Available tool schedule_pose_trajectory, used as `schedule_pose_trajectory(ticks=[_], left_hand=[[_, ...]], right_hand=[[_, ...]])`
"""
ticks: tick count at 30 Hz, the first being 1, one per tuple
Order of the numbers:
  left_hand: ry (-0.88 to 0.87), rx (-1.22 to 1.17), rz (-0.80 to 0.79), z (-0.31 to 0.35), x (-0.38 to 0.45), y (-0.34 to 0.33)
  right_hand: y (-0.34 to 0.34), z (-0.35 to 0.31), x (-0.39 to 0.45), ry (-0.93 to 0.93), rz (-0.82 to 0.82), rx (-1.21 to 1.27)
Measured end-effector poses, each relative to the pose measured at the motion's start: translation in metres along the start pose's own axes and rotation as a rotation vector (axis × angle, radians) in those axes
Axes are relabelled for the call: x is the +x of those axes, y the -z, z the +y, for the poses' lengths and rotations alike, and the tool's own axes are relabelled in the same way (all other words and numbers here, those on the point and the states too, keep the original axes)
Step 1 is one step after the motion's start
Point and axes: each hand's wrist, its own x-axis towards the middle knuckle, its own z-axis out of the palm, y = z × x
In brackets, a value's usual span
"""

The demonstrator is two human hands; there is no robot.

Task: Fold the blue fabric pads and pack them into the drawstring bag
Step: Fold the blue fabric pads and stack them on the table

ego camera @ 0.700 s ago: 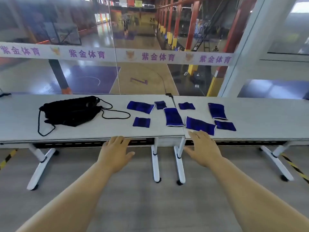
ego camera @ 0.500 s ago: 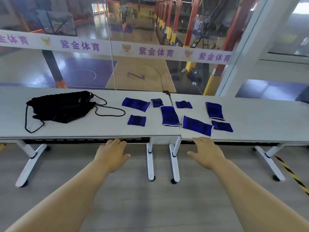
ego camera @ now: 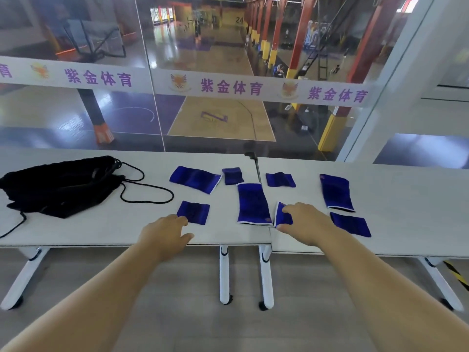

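Two bare hands reach over the near edge of a pair of white folding tables [ego camera: 101, 229] set end to end before a glass wall [ego camera: 228, 34] that overlooks an indoor basketball court. The right hand [ego camera: 308, 223] lies with loosely spread fingers on a blue fabric pad [ego camera: 281, 217] just right of the seam between the tables, hiding most of it; whether the fingers have taken hold of the cloth cannot be told. The left hand [ego camera: 165, 233] hangs relaxed and holding nothing, its fingertips at the near edge of a small square pad [ego camera: 194, 212]. Six more blue pads lie flat and unfolded: a long one [ego camera: 252, 204] between the hands, a wide one [ego camera: 194, 179] and two small ones [ego camera: 232, 176] [ego camera: 280, 179] farther back, and two [ego camera: 336, 191] [ego camera: 351, 223] to the right. The black drawstring bag [ego camera: 61, 185] lies slumped at the far left of the table, well apart from the pads, its cords [ego camera: 144, 196] looping loose across the tabletop.
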Motion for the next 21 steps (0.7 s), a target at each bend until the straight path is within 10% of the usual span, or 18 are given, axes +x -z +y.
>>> schedule_pose_trajectory(ticks=[21], left_hand=[[0.376,-0.412,-0.183,-0.041,0.143,-0.08]], right_hand=[[-0.049,-0.034,0.174,0.113,-0.353,0.01]])
